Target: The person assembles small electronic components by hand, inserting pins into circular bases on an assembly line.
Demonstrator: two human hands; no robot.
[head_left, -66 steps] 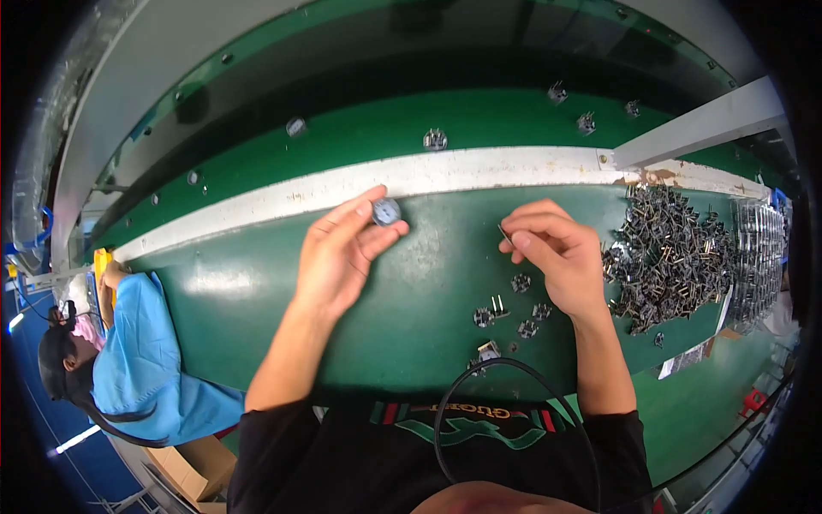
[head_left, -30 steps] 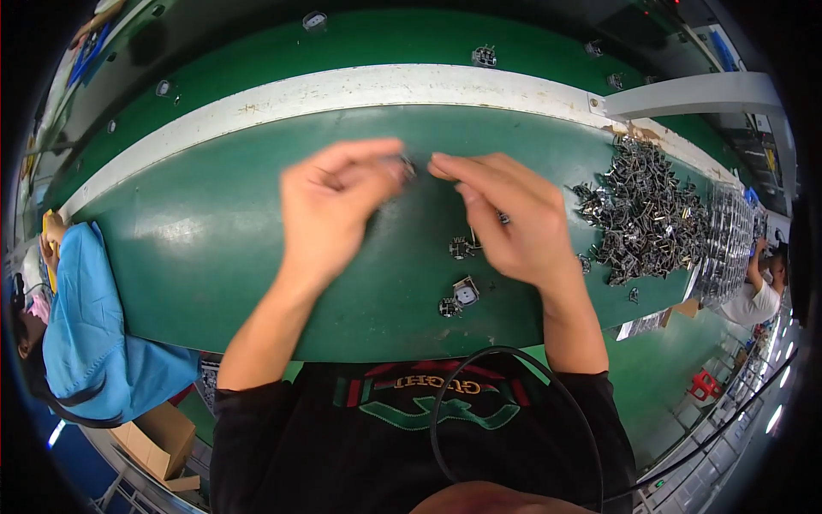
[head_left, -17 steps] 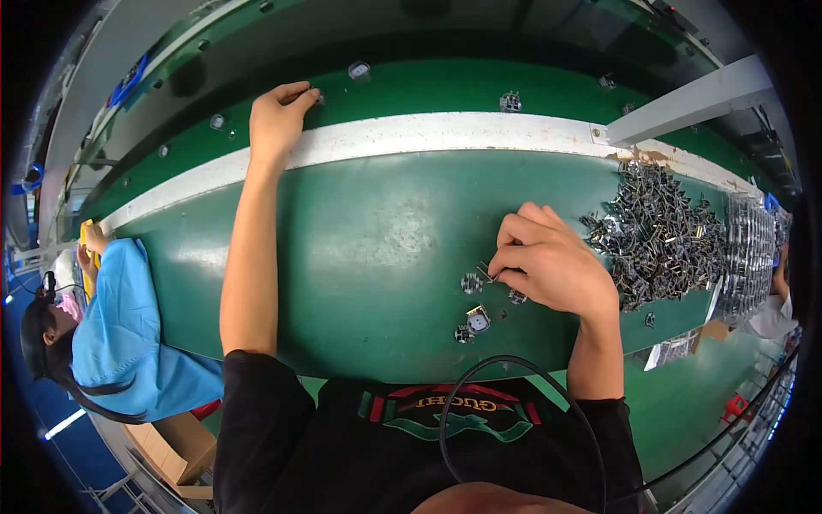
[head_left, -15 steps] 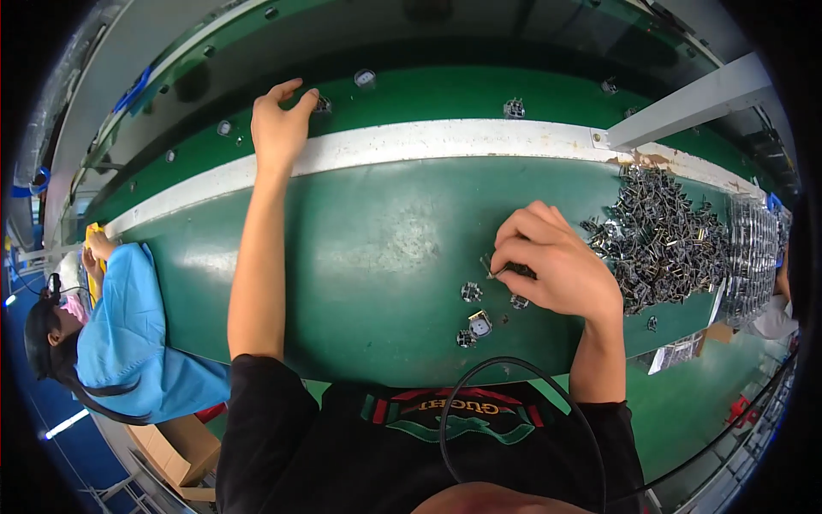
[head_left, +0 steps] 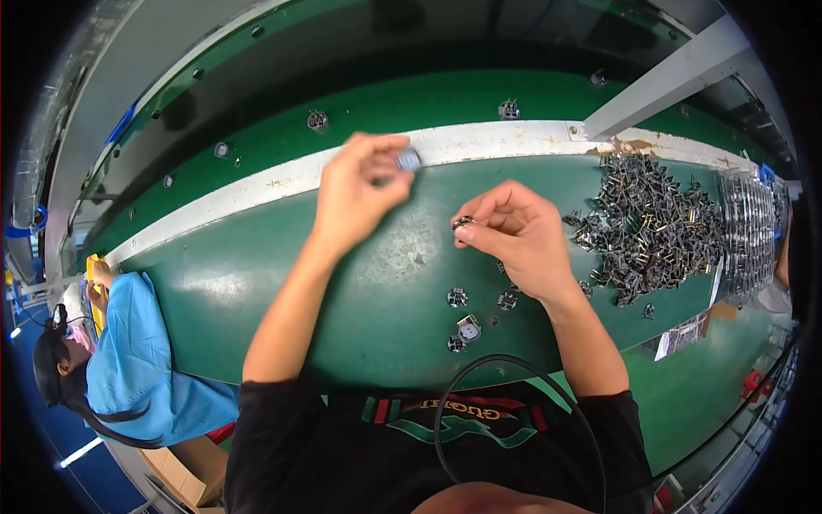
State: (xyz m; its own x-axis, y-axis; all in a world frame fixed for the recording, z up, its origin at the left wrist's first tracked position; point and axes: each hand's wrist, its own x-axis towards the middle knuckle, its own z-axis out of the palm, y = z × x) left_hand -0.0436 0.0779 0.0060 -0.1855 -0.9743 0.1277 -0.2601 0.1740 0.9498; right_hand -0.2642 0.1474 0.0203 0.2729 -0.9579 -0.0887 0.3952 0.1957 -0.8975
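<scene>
My left hand [head_left: 353, 195] is above the white rail, slightly smeared by motion. Its thumb and fingers pinch a small grey square-faced component [head_left: 408, 159]. Over the green worktop, my right hand [head_left: 521, 244] pinches a small dark metal-pronged part [head_left: 463, 223] between thumb and fingertips. The two held pieces are apart. Below the right hand, several loose components lie on the worktop, among them a grey-faced one [head_left: 468, 327] and a pronged one [head_left: 457, 297]. A large heap of dark pronged parts [head_left: 655, 227] is to the right of that hand.
Beyond the white rail [head_left: 479, 141] runs a green conveyor belt [head_left: 411, 98] carrying spaced components, including one [head_left: 318, 120] at left. A grey post [head_left: 668, 77] rises at right beside stacked clear trays [head_left: 747, 240]. A co-worker in blue [head_left: 128, 343] sits at left. A black cable [head_left: 441, 411] loops before me.
My left hand has come back from the belt, rightward and nearer, with a grey component taken off it. My right hand has lifted up and left from the loose parts, holding a small part.
</scene>
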